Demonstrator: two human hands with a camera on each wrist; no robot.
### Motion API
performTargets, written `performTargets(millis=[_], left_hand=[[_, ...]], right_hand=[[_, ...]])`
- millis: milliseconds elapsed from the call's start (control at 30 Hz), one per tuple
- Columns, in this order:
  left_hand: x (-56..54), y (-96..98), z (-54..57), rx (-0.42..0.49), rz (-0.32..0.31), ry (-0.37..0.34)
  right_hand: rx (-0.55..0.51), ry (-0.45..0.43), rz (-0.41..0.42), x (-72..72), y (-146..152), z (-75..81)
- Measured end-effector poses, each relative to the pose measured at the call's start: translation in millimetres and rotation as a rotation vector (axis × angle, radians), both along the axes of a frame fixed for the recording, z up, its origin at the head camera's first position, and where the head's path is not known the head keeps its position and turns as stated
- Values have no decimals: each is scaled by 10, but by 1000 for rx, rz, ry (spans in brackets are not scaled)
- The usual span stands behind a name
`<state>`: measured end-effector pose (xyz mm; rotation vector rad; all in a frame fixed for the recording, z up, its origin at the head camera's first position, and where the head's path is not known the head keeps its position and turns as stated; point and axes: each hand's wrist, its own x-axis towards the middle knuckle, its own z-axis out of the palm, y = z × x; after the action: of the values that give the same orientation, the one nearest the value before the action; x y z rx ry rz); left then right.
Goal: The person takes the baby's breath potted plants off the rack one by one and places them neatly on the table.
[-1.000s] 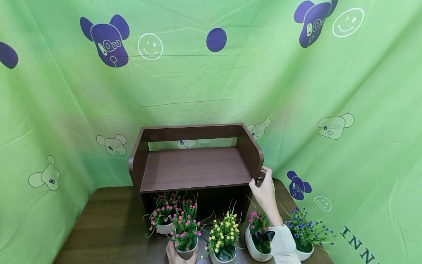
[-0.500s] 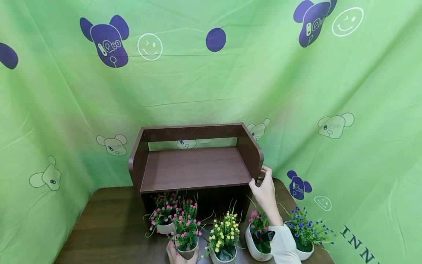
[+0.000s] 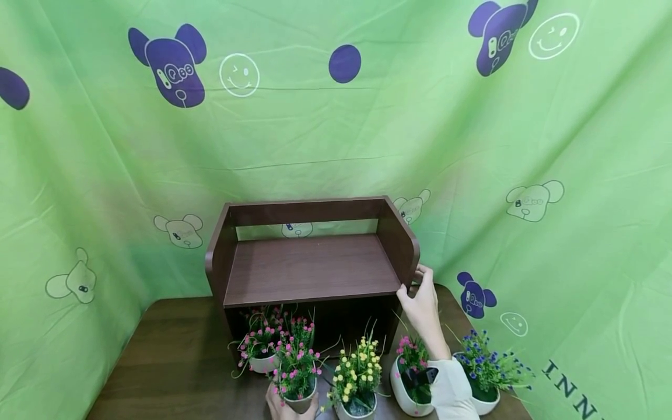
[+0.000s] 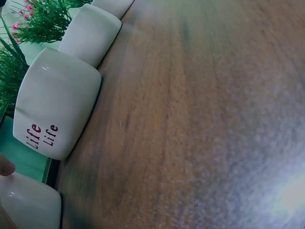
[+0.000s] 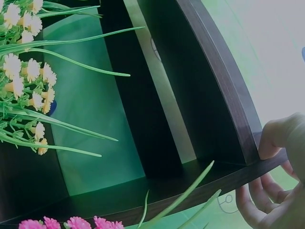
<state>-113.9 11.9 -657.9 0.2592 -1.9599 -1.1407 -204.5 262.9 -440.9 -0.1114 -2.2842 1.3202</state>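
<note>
In the head view my left hand (image 3: 278, 407) holds a white pot of pink artificial flowers (image 3: 296, 373) in front of a dark brown wooden shelf (image 3: 315, 265). One fingertip (image 4: 5, 167) touches this pot's wall (image 4: 35, 202) in the left wrist view; the other fingers are out of sight. My right hand (image 3: 422, 303) grips the front of the shelf's right side panel. The right wrist view shows the thumb (image 5: 272, 140) on the front edge, with curled fingers (image 5: 262, 195) on the outer side. Another pink-flowered pot (image 3: 262, 356) stands partly inside the lower left opening.
Along the table front stand a yellow-flowered pot (image 3: 357, 379), another pink-flowered pot (image 3: 409, 385) under the right forearm, and a blue-flowered pot (image 3: 483, 373). The brown table (image 3: 163, 356) extends to the left. Green printed cloth (image 3: 315, 134) hangs behind and at both sides.
</note>
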Motion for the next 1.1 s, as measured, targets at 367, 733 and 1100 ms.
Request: performTargets(millis=[367, 733, 1100], left_hand=[[62, 19, 222, 109, -41, -209], [64, 21, 251, 100, -58, -209], [70, 45, 193, 65, 10, -175]], right_hand=[[-21, 70, 20, -6, -4, -9], [-16, 53, 1, -28, 7, -9], [-10, 35, -3, -25, 13, -11]])
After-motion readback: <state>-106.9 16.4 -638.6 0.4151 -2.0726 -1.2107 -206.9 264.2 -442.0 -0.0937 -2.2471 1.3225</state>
